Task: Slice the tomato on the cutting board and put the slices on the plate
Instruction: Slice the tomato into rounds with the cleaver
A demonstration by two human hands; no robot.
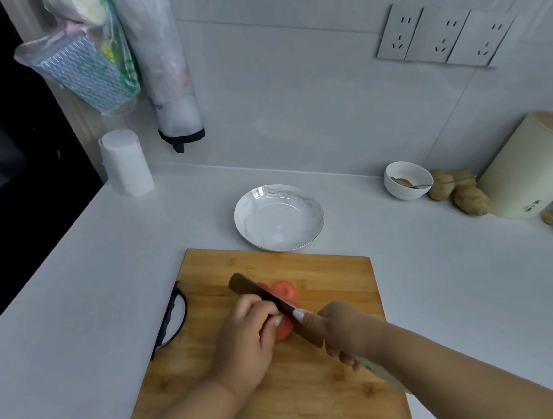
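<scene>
I'm slicing now, mid-cut. The tomato [285, 326] is sitting near the middle of the cutting board [317, 394], w/ cut slices [283, 289] lying just beyond the blade toward the board's far edge. My left hand [248, 336] is pinning the uncut part, grip curled narrow on it, fingertips right beside the blade. My right hand [345, 336] is wrapping the knife [275, 303] handle, grip closed tight, index finger along the blade's spine. The plate [279, 221] is waiting bare just past the board's far edge. Next, I reckon: press straight down, then shift my left fingers back before the following cut. Transfer comes after.
</scene>
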